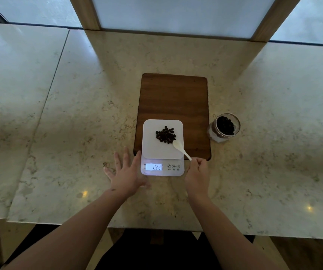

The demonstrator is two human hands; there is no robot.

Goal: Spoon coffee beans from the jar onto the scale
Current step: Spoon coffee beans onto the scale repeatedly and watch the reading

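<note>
A white digital scale stands at the near end of a wooden board, its lit display reading 025. A pile of dark coffee beans lies on its platform. My right hand grips the handle of a white plastic spoon; the spoon's bowl rests over the platform just beside the pile and looks empty. My left hand lies flat with fingers spread on the counter, touching the scale's left side. An open glass jar with beans inside stands to the right of the board.
The dark wooden board lies on a pale marble counter, whose near edge runs below my forearms. A wooden-framed window panel rises at the back of the counter.
</note>
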